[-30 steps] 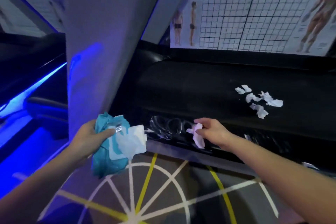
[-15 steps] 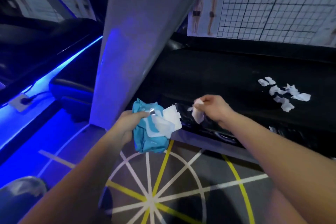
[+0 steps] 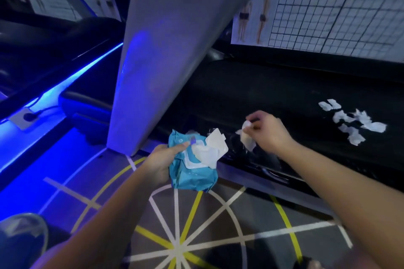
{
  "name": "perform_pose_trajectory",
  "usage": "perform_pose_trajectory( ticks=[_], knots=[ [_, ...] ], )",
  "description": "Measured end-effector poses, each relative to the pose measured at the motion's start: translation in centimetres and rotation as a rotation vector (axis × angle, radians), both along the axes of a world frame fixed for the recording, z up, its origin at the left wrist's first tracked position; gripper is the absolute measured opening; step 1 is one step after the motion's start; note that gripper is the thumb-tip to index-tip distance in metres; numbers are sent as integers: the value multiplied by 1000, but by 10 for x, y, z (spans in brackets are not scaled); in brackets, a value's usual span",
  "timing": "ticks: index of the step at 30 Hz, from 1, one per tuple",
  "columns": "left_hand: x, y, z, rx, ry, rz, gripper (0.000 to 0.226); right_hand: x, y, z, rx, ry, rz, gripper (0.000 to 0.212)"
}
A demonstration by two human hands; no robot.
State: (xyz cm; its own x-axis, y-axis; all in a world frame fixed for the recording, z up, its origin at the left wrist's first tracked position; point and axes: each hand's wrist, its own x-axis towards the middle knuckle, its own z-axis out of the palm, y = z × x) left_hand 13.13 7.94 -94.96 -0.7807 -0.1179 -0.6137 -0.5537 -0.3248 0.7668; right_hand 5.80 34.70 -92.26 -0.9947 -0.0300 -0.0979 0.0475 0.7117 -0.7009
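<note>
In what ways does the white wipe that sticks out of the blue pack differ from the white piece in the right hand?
The wipe sticks out of the opening of the blue pack, which the left hand grips; the piece hangs free, pinched by the right hand. The wipe looks larger and broader; the piece is smaller and crumpled. Both are white and thin.

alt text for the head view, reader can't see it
A left hand grips a teal wet-wipe pack with a white wipe sticking out, while the right hand pinches a small white scrap above a black padded surface. More torn white scraps lie on that surface, further right.
</note>
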Motion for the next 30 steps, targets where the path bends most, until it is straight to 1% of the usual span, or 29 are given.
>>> perform_pose_trajectory(
  ticks=[2, 3, 5, 7, 9, 11, 14, 16, 18, 20, 22, 23, 26, 27, 29, 30],
  knots=[
    [-1, 5, -1, 18, -21, 20, 23, -7, -2, 0, -11, 34, 21, 16],
    [-3, 6, -2, -2, -34, 29, 23, -8, -5, -1, 21, 18, 60, 13],
    [-7, 9, -4, -90, -50, 48, 23, -8, -8, -10, 90, -43, 165, 8],
    [-8, 11, -5, -193, -46, 59, 19, -13, -8, -15, 125, -73, 211, 12],
    [-5, 10, 0, -295, -64, 54, 15, -24, -4, -15, 90, -65, 202, 12],
    [-3, 7, 8, -381, -76, 14, 16, -37, 2, -17, 28, -40, 196, 14],
    [-1, -2, 31, -468, -21, -45, 9, -55, 13, -24, 15, -6, 157, 14],
    [4, -19, 38, -529, 13, -23, 11, -65, 8, -32, 14, 24, 118, 18],
    [14, -30, 33, -540, 0, 19, 14, -74, -5, -46, -1, 19, 132, 20],
    [24, -31, 22, -585, 19, 19, 6, -88, -21, -74, 1, 25, 186, 21],
    [25, -30, 8, -651, 51, -8, 3, -88, -39, -86, 1, 57, 220, 23],
    [23, -31, 4, -675, 38, -19, 7, -89, -45, -90, 0, 69, 220, 27],
    [7, -58, -39, -722, 51, -75, 58, -91, -56, -91, 18, 63, 154, 28],
    [2, -64, -48, -740, 54, -105, 65, -92, -57, -89, 15, 50, 126, 28],
    [-5, -69, -53, -753, 60, -118, 62, -99, -58, -93, 27, 18, 131, 29],
    [-6, -64, -39, -759, 68, -126, 57, -100, -61, -95, 35, -8, 148, 29]
  ],
)
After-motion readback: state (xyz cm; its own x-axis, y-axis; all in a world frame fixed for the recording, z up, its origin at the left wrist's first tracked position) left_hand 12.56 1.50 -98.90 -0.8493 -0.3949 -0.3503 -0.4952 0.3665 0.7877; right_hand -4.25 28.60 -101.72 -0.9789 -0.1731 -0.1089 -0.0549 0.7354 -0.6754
